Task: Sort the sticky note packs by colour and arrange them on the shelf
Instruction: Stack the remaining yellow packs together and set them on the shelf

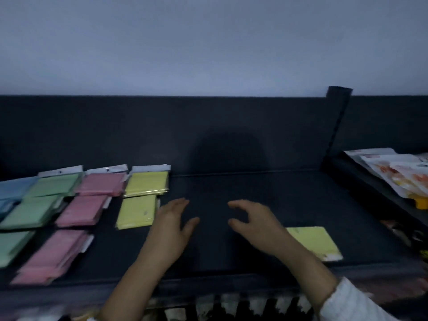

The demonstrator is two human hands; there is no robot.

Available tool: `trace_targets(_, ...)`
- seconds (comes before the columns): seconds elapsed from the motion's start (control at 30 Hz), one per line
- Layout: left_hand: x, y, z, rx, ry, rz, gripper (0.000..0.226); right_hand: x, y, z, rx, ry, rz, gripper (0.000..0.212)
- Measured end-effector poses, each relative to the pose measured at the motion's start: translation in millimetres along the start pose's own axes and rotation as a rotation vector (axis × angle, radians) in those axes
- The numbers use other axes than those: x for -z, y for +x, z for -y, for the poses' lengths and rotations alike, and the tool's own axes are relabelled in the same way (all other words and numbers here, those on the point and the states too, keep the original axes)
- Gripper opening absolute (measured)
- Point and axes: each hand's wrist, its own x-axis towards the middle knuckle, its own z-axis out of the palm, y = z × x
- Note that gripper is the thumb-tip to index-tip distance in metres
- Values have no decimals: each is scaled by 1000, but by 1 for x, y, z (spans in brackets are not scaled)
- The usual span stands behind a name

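Yellow pack (313,242) just behind R hand (259,224), fingers (236,205) empty.

Packs lie flat in colour columns on the shelf (243,228) — one yellow pack (315,242) apart.

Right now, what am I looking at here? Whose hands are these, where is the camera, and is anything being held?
There is no machine here: a person works with two bare hands, and the single picture comes from a camera worn on their head, looking forward and down. The left hand and right hand hover open over a dark shelf; neither has a grip on anything. To the left lie sticky note packs in columns by colour: blue packs at the edge, then green packs, pink packs and yellow packs. One lone yellow pack lies apart by the right wrist, not yet in its column. Other packaged goods sit at far right. The picture is dim and slightly blurred.
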Motion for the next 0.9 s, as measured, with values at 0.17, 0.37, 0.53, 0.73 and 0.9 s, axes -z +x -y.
trace_targets(0.17,25,-4,75,374,209,-42,69,-76,35,43,-12,44,214,66)
trace_targets(0.37,44,5,89,486,180,41,62,-124,70,65,-119,140,250,78)
trace_targets(0.53,48,10,92,517,-27,29,56,-131,78,73,-173,205,206,50)
trace_targets(0.73,46,4,76,465,-190,37,69,-121,66,68,-187,537,176,33)
trace_targets(0.9,35,0,49,416,-366,48,78,-105,51,49,-308,790,18,57)
